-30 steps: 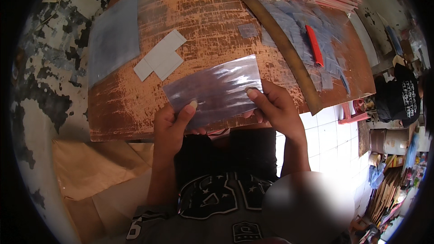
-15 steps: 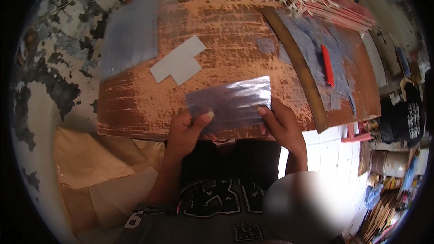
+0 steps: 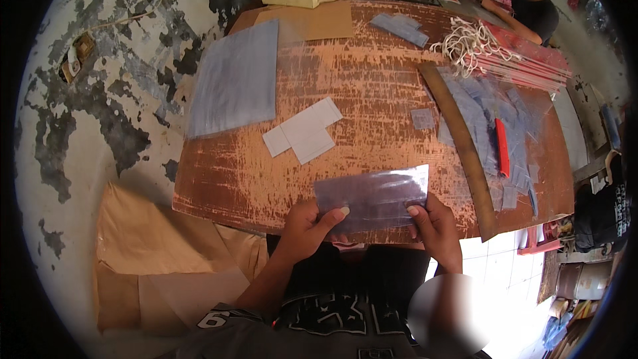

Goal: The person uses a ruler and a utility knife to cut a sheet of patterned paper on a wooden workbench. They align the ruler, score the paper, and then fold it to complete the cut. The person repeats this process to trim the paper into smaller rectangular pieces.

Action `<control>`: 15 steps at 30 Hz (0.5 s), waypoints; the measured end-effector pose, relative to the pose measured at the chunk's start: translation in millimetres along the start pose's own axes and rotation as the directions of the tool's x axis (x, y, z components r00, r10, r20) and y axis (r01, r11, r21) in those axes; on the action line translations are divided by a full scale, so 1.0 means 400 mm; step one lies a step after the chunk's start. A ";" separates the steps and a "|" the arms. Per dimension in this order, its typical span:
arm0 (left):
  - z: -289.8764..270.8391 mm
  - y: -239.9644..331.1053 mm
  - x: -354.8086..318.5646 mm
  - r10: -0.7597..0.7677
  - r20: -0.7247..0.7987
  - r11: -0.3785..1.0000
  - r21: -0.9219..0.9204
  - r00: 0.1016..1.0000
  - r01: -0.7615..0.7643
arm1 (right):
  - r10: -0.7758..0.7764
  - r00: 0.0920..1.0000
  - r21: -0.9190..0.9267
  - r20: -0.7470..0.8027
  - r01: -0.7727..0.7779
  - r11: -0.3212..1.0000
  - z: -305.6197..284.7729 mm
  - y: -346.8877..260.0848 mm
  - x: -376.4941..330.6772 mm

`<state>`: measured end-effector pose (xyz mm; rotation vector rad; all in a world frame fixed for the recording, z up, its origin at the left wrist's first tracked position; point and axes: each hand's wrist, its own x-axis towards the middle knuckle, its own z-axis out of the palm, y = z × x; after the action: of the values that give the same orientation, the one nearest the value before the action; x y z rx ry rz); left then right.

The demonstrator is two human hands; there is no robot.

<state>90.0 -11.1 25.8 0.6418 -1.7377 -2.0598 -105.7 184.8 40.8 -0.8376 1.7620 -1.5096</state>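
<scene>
A rectangular piece of clear, bluish plastic sheet [image 3: 372,196], glossy along its top, is held up at the table's near edge. My left hand [image 3: 307,227] grips its left side, thumb on top and fingers beneath. On its right side my right hand [image 3: 438,231] pinches it the same way. Whether it is one layer or several, I cannot tell. Beyond it on the table [image 3: 372,136] lies a flat white card piece [image 3: 302,131] with a stepped outline. A small clear plastic square [image 3: 422,118] rests farther right.
Large plastic sheets [image 3: 234,80] lie at the far left. A long brown strip [image 3: 462,153] crosses the right side, beside plastic pieces [image 3: 472,103] and a red-handled cutter [image 3: 502,148]. White-corded pink items [image 3: 512,63] lie behind. Another person [image 3: 531,10] sits at the back right. Brown paper [image 3: 159,229] stands left.
The view has tilted up, so the table appears lower and farther right, and more of the back shows. Both hands keep the same hold on the plastic sheet.
</scene>
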 end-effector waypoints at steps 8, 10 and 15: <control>0.005 -0.010 0.000 0.109 -0.004 0.994 0.027 0.994 -0.109 | -0.033 0.999 0.046 0.028 0.031 0.998 -0.011 0.006 0.002; 0.026 0.006 -0.001 0.076 -0.035 0.997 -0.032 0.996 -0.077 | -0.018 0.999 0.058 0.032 0.016 0.998 -0.014 0.005 0.000; 0.008 0.034 -0.006 0.129 -0.103 0.992 0.025 0.986 -0.127 | 0.039 0.998 0.115 0.050 -0.044 0.992 -0.026 0.009 -0.004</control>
<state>90.0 -9.6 40.0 0.6155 -1.6951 -1.8916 -113.6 192.4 38.5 -0.7680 1.6309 -1.5360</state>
